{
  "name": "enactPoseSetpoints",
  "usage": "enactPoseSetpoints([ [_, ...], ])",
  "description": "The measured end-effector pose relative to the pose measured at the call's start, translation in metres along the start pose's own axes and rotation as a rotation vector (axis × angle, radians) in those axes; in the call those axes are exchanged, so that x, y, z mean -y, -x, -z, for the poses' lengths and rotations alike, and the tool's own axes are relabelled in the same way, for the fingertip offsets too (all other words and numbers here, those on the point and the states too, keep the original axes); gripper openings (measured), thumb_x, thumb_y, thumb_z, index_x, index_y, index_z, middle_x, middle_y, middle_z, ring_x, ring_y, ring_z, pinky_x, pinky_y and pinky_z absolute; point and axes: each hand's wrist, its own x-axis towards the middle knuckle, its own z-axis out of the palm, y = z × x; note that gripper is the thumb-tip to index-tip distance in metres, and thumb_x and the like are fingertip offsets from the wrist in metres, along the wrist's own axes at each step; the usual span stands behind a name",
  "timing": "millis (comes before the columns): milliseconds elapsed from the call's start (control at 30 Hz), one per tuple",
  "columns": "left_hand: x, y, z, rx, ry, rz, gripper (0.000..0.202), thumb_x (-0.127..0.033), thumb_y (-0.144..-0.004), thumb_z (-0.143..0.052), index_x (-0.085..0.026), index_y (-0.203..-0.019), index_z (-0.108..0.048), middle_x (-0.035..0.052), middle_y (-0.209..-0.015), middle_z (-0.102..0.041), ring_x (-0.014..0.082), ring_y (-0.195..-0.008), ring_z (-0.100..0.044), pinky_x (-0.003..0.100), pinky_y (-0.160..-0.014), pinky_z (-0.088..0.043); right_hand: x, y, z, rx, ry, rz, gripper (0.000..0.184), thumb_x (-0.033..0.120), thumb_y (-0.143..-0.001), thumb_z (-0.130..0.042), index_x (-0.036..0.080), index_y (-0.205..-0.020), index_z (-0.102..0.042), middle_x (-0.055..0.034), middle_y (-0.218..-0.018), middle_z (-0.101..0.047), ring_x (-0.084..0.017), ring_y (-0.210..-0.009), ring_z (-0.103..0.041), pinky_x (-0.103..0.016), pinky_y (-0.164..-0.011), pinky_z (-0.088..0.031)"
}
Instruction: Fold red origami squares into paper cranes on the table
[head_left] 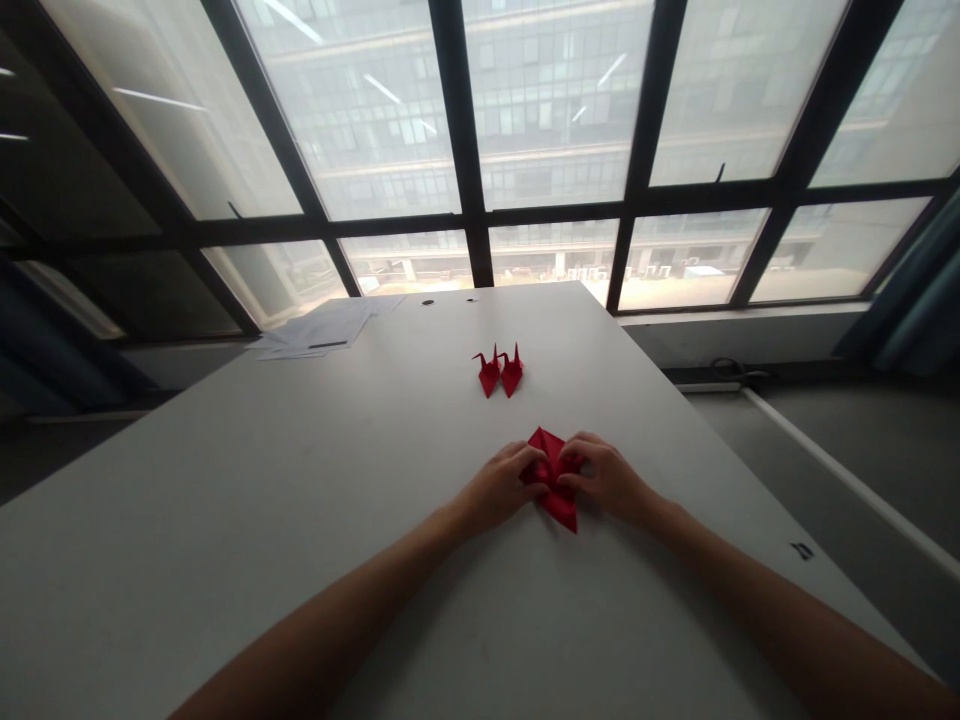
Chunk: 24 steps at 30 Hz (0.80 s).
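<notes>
A partly folded sheet of red origami paper (553,448) is held low over the white table, one corner pointing away from me and another toward me. My left hand (506,485) grips its left edge, with the thumb below and the fingers curled over it. On the opposite edge my right hand (602,475) pinches the paper between thumb and bent fingers. Both hands hide the side corners. Farther back stand two finished red paper cranes side by side, the left crane (488,376) and the right crane (511,374), close together with pointed necks and tails up.
White paper sheets (311,328) lie at the table's far left, with a dark pen-like stick (328,345) on them. A small black item (802,551) is near the right edge of the white table (300,480). Large windows rise beyond the far end.
</notes>
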Motion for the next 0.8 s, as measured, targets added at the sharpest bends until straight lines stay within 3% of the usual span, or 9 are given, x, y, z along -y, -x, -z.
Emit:
enactPoseSetpoints([
  [100,-0.004,0.002,0.000,0.023,-0.099,-0.036,0.026,-0.024,-0.083,-0.071,-0.023,-0.106,-0.061,0.0043,-0.105,-0.061,0.0222,-0.099,-0.058,0.036,-0.091,-0.049,0.008,0.005,0.001,0.098,0.153,0.050,0.010,0.025,-0.079,-0.074,0.024,-0.089,-0.072,-0.0031,-0.100,-0.065,-0.022,-0.099,-0.057,-0.036,-0.091,-0.045],
  [200,-0.006,0.004,0.001,0.038,-0.168,-0.069,0.048,-0.028,-0.082,-0.072,-0.025,-0.126,-0.054,0.0081,-0.127,-0.058,0.0262,-0.119,-0.053,0.041,-0.104,-0.044,0.017,0.011,0.001,0.143,0.266,0.066,0.027,0.027,-0.080,-0.074,0.026,-0.107,-0.070,-0.0040,-0.112,-0.065,-0.024,-0.107,-0.056,-0.039,-0.096,-0.043],
  [267,-0.006,0.005,0.002,0.078,-0.198,-0.101,0.064,-0.030,-0.086,-0.069,-0.026,-0.143,-0.041,0.0091,-0.145,-0.047,0.0266,-0.134,-0.043,0.044,-0.114,-0.035,0.019,0.013,0.000,0.156,0.313,0.064,0.035,0.028,-0.082,-0.071,0.027,-0.117,-0.066,-0.0051,-0.120,-0.063,-0.026,-0.112,-0.054,-0.042,-0.099,-0.040],
  [367,-0.004,0.005,0.001,0.146,-0.226,-0.121,0.065,-0.029,-0.094,-0.057,-0.028,-0.152,-0.029,0.0066,-0.155,-0.038,0.0239,-0.144,-0.033,0.044,-0.120,-0.026,0.018,0.012,-0.003,0.133,0.320,0.044,0.032,0.025,-0.088,-0.062,0.026,-0.120,-0.065,-0.0065,-0.123,-0.062,-0.025,-0.115,-0.053,-0.042,-0.101,-0.039],
  [467,0.000,0.004,0.000,0.137,-0.264,-0.090,0.058,-0.031,-0.095,-0.053,-0.028,-0.150,-0.034,0.0057,-0.154,-0.040,0.0240,-0.143,-0.035,0.043,-0.120,-0.026,0.014,0.011,0.000,0.007,0.278,-0.028,0.025,0.019,-0.091,-0.051,0.023,-0.110,-0.067,-0.0084,-0.114,-0.065,-0.023,-0.106,-0.057,-0.038,-0.095,-0.042],
  [567,0.003,0.003,-0.002,0.075,-0.313,-0.018,0.053,-0.034,-0.096,-0.052,-0.028,-0.147,-0.039,0.0062,-0.151,-0.044,0.0257,-0.139,-0.040,0.048,-0.120,-0.026,0.013,0.012,0.006,-0.123,0.222,-0.224,0.021,0.019,-0.091,-0.046,0.020,-0.099,-0.066,-0.0073,-0.094,-0.068,-0.021,-0.086,-0.062,-0.035,-0.082,-0.046],
  [667,0.005,0.002,-0.004,-0.029,-0.333,0.070,0.046,-0.035,-0.099,-0.046,-0.026,-0.144,-0.044,0.0080,-0.146,-0.048,0.0264,-0.134,-0.044,0.048,-0.115,-0.033,0.017,0.014,0.010,-0.032,0.023,-0.338,0.019,0.022,-0.089,-0.051,0.021,-0.103,-0.063,-0.0027,-0.079,-0.069,-0.019,-0.071,-0.062,-0.032,-0.070,-0.047],
  [800,0.006,0.001,-0.005,-0.089,-0.336,0.106,0.043,-0.033,-0.098,-0.047,-0.025,-0.141,-0.046,0.0088,-0.142,-0.049,0.0266,-0.130,-0.047,0.045,-0.111,-0.038,0.026,0.014,0.010,0.095,-0.255,-0.367,0.037,0.031,-0.083,-0.063,0.019,-0.118,-0.056,-0.0036,-0.085,-0.071,-0.017,-0.069,-0.062,-0.029,-0.063,-0.047],
])
